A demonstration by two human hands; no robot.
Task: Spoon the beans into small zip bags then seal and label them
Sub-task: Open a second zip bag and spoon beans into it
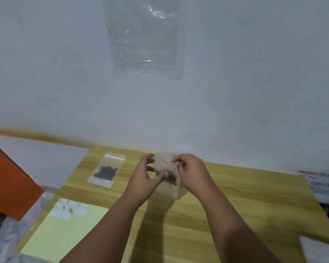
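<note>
Far left, a filled bag (106, 170) lies flat on the desk (235, 205). Both forearms reach forward, raised. The left hand (146, 179) pinches a second bag (167, 164) by its side, and the right hand (192, 171) has fingers (176, 160) clamped on its top edge, beans (171, 178) sagging inside.

Dim, soft, motion-blurred view; arm shadows fall toward the camera, glare perhaps on the wall plastic (144, 38).

Single wide-angle view, worn on my head; faces forward and down, along my forearms, close over the pale yellow wood-grain tabletop (235, 198); my left hand (143, 179) and right hand (193, 172) sit just below centre; the blue-white painted wall (254, 82) behind fills the upper half of the frame.
</note>
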